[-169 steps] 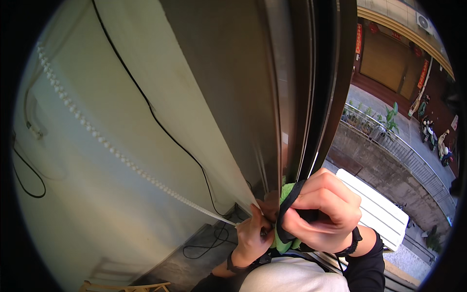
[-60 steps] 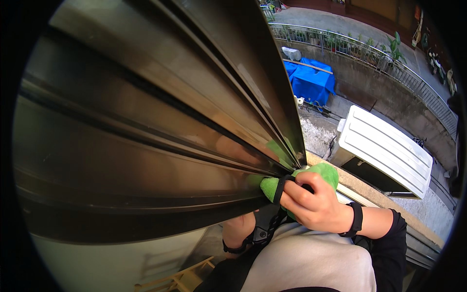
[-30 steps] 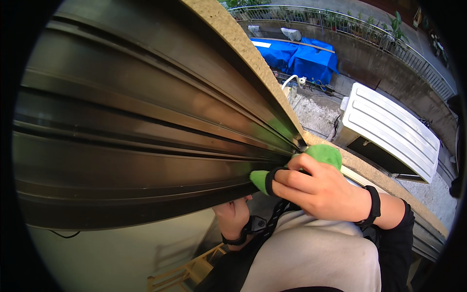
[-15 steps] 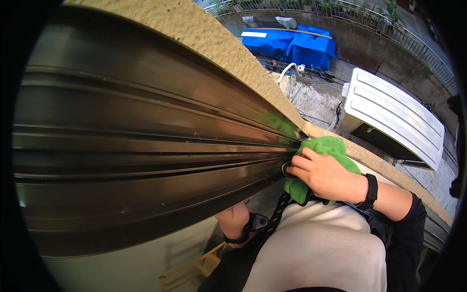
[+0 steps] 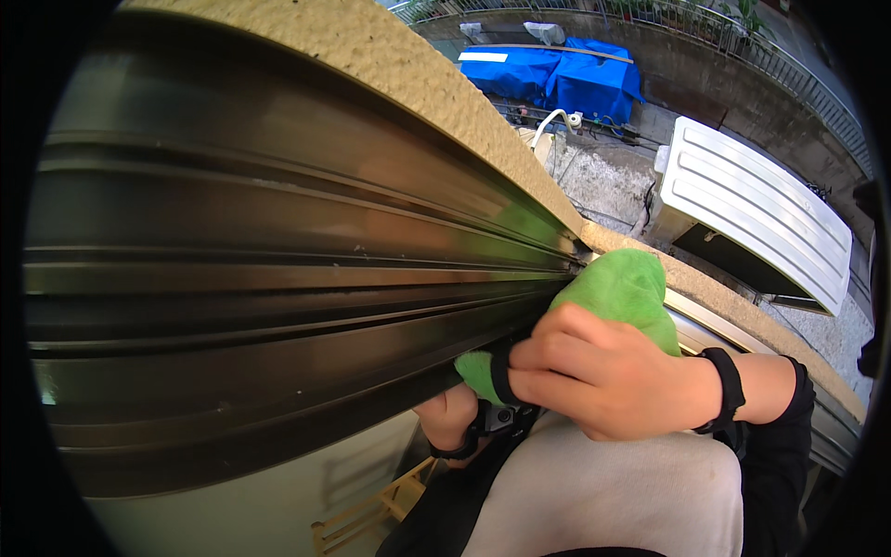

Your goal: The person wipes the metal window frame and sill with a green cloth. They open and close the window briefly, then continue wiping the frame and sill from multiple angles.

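My right hand [image 5: 617, 376] is closed on a green cloth [image 5: 620, 286], which bulges beyond the knuckles and shows a small flap by the fingertips. A black band sits at those fingertips. The cloth is close to the far corner of a dark brown metal window frame [image 5: 186, 371], whose long grooved tracks run across the left of the view. At the frame's near edge, below the cloth flap, is my left hand [image 5: 447, 420]; its fingers are mostly hidden by the frame. Both wrists wear black straps.
A rough yellowish wall ledge [image 5: 445, 116] borders the frame. Outside and below are a white ribbed outdoor unit [image 5: 756, 204], a blue tarp [image 5: 589, 84], a curved white pipe [image 5: 554, 121] and a railing. Indoors, a wooden rack [image 5: 399, 501] stands beneath the frame.
My right hand has drawn back from the frame's corner toward my body, bringing the green cloth with it. The left hand stays at the frame's near edge.
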